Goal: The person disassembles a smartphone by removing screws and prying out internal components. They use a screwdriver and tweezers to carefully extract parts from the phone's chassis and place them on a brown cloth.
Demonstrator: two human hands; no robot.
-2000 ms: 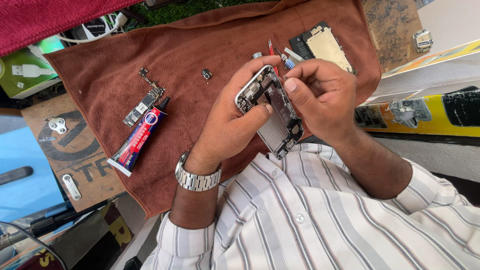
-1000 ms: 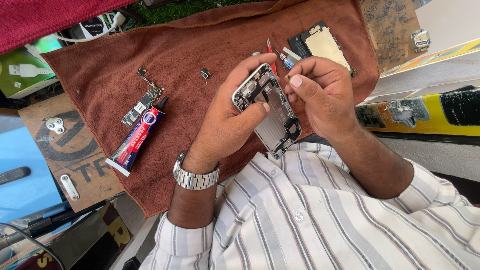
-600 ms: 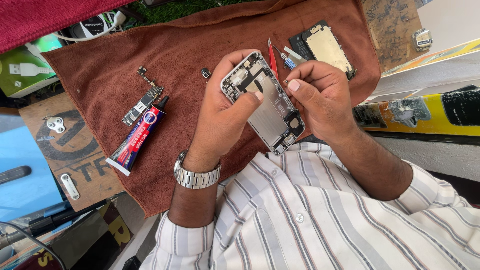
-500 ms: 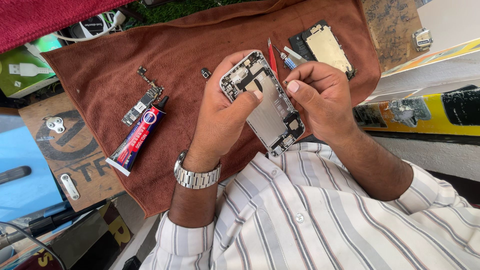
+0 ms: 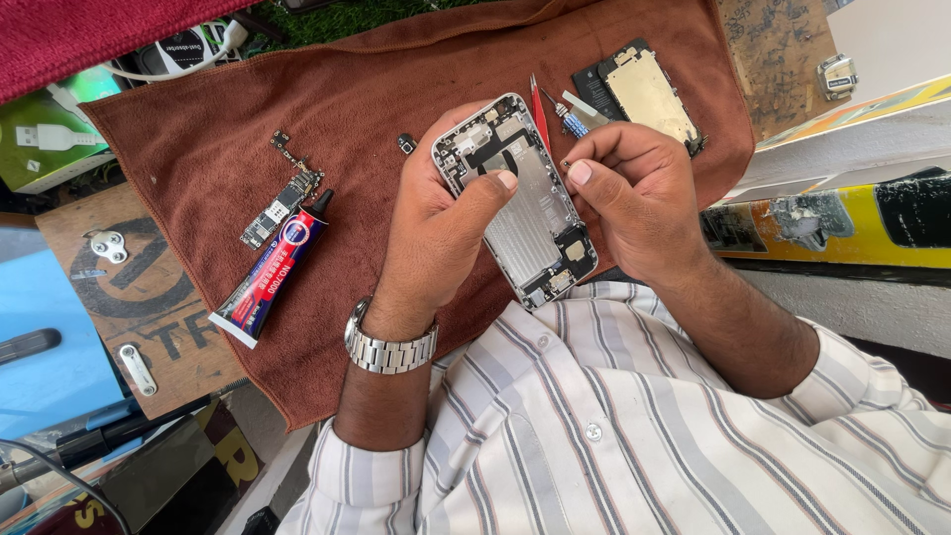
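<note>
Over the brown towel [image 5: 198,129], our left hand [image 5: 436,238] wraps the opened phone shell [image 5: 515,198], thumb across its inside. Our right hand [image 5: 639,198] pinches a tiny part [image 5: 566,164] at the shell's edge; we'd best keep the shell level and that pinch tight.

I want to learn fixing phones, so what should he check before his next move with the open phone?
1. Left hand holds the open phone shell firmly, thumb across it: ok.
2. Right hand pinches something tiny at its fingertips: cannot tell what.
3. Shell's inside faces up and is unblocked: ok.
4. Red-handled tool and blue-tipped screwdriver lie beside the shell on the brown towel: ok.
5. Circuit board rests safely on the towel, beside the glue tube: ok.
6. Screen panel lies flat, apart: ok.
</note>
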